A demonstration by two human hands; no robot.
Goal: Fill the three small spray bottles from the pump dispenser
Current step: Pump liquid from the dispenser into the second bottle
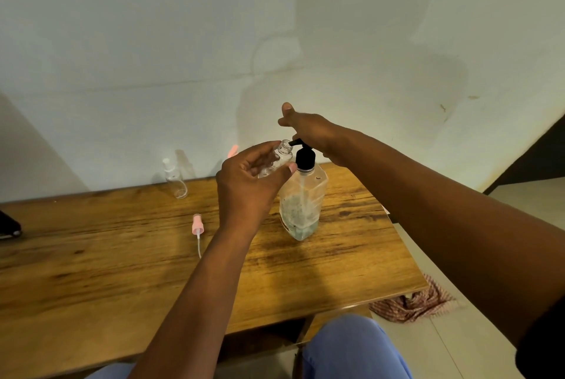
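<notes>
My left hand (249, 178) curls its fingers around a small clear plastic bottle (276, 160), mouth at the black nozzle of the clear pump dispenser (302, 195) standing on the wooden table (122, 256), while my right hand (308, 129) presses the pump with fingers spread.

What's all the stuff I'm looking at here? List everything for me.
Pump dispenser: one, clear with black pump, right part of the table.
Open bottle: one, clear, held at the pump's spout.
Capped bottle: one, clear, far edge of the table.
Spray cap: one, pink with white tube, lying on the table.
Table: one, brown wood, against the wall.
Cloth: one, red-checked, on the floor at right.
Dark object: one, left edge, cut off.
Hands: left hand holds the open bottle; right hand rests on the pump.
</notes>
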